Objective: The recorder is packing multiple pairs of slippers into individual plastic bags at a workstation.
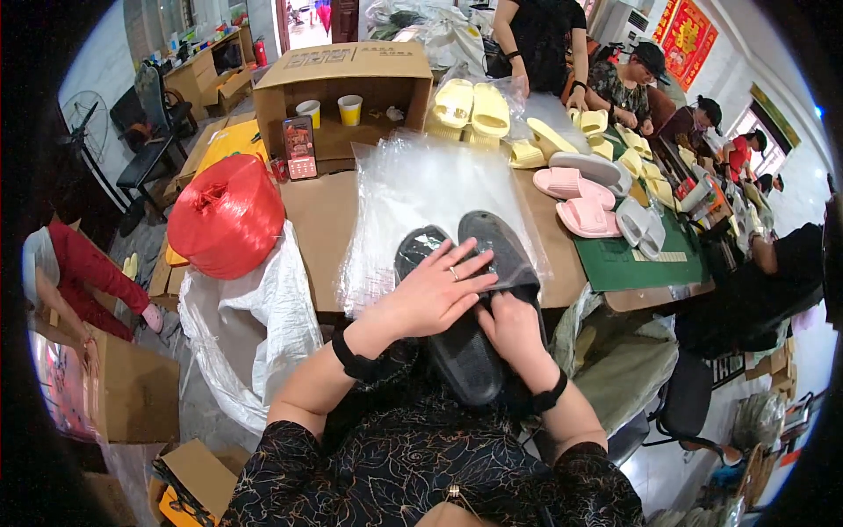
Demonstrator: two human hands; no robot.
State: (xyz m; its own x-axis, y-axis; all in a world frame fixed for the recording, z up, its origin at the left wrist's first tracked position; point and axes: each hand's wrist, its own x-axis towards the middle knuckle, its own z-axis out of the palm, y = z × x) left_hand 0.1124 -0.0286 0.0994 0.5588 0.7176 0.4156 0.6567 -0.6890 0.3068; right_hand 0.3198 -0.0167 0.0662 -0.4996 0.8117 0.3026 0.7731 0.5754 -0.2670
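A pair of black slide slippers (pixel 467 367) lies in front of me, soles toward the table's near edge. My left hand (pixel 432 288) rests across both uppers with its fingers stretched out. Curled at the opening of the right-hand slipper (pixel 500 246) is my right hand (pixel 514 327), its fingertips partly hidden inside against the strap. Beneath the toes spreads a stack of clear plastic bags (pixel 421 189).
A roll of red plastic twine (pixel 225 215) sits left above a white woven sack (pixel 250 334). Behind the bags are a cardboard box (pixel 342 66) with two cups and a phone (pixel 299 147). Yellow, pink and grey slippers (pixel 588 215) lie right, near several people.
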